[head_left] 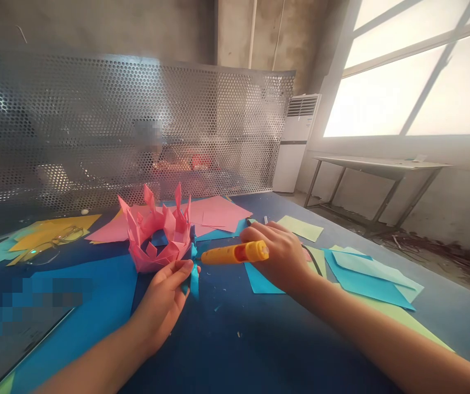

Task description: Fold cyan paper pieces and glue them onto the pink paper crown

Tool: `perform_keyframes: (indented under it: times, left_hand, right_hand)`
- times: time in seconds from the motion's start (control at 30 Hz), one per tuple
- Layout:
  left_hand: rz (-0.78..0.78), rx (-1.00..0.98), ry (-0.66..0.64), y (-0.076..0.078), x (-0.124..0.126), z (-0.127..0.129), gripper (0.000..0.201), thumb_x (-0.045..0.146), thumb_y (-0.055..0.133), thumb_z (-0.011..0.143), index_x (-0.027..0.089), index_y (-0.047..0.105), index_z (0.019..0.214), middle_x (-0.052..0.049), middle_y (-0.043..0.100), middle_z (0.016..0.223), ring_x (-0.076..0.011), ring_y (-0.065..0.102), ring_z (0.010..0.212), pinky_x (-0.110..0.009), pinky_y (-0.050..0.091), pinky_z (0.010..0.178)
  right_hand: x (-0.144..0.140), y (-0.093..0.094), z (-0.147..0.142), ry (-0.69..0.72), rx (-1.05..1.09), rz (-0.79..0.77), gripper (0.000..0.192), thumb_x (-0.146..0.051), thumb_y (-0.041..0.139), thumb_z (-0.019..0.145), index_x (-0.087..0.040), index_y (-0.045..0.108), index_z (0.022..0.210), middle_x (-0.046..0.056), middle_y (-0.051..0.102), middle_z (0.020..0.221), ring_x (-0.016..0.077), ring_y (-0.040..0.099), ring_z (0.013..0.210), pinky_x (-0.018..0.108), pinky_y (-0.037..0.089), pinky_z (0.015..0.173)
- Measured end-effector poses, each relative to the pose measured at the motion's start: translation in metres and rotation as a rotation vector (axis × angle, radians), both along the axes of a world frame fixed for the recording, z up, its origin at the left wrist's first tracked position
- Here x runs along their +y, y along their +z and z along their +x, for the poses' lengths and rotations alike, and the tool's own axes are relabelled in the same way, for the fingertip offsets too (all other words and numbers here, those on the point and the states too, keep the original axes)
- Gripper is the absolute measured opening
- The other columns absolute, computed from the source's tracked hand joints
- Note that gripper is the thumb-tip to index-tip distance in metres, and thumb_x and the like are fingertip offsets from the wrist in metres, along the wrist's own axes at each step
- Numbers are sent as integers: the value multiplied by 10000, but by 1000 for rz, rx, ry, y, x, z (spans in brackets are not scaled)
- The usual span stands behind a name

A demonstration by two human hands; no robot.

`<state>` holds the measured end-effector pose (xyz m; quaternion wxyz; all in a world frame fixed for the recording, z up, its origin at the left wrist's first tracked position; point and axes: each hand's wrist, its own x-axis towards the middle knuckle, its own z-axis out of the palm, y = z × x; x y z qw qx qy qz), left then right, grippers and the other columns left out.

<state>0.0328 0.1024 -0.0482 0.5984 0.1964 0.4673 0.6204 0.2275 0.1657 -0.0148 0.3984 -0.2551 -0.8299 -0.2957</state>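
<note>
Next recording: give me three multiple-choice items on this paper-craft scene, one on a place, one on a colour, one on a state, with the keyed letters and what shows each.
1. Where does the pink paper crown stand?
A. on the blue table top, before the perforated metal screen
B. on the far metal bench by the window
C. on the floor

2. What colour is the glue gun?
A. green
B. yellow-orange
C. black

3. How does the right hand stand to the glue gun?
A. apart from it
B. flat on top of it
C. closed around it, nozzle toward the crown

Answers: 1 A, the crown sits on the blue surface near the left hand, which touches its base. 2 B, its body is yellow-orange. 3 C, the fingers wrap its body.
</note>
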Motion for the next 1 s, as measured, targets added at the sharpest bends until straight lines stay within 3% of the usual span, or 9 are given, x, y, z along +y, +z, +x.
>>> perform_keyframes:
  times: [0.43, 1.0]
  left_hand:
    - [6, -2, -4, 2, -1, 0, 191, 26, 506, 884, 124, 602, 751, 16, 587, 646, -20, 587, 567, -94, 516, 574]
    - [15, -7, 11, -7, 3, -3, 140, 50, 556, 858, 131, 617, 762, -32, 649, 750, -70, 646, 708, -127, 544, 652]
  right_hand:
    - [2, -5, -1, 63, -60, -4, 197, -102, 418, 857, -205, 492, 707, -48, 490, 568, 111, 333, 474, 227, 295, 519]
    - [-6, 3, 1, 318, -215, -127, 208, -151, 404, 834, -215, 453, 642, -47, 441, 545, 104, 339, 467, 232, 333, 515]
